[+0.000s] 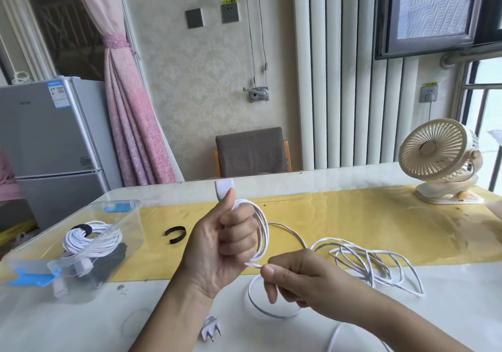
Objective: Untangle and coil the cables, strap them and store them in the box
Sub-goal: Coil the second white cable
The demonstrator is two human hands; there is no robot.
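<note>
left hand (222, 245) grips white cable coil (263, 232), thumb pinning white strap (224, 187) | right hand (296, 281) pinches the cable's strand below the coil | loose loops (366, 264) at table (448, 313) centre | clear box (127, 216) at left edge

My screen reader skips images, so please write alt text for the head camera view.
A person's left hand grips coiled loops of white cable with a white strap under the thumb, while the right hand pinches the cable's slack. More cable lies tangled on the table; a clear box at left holds a strapped coil.
</note>
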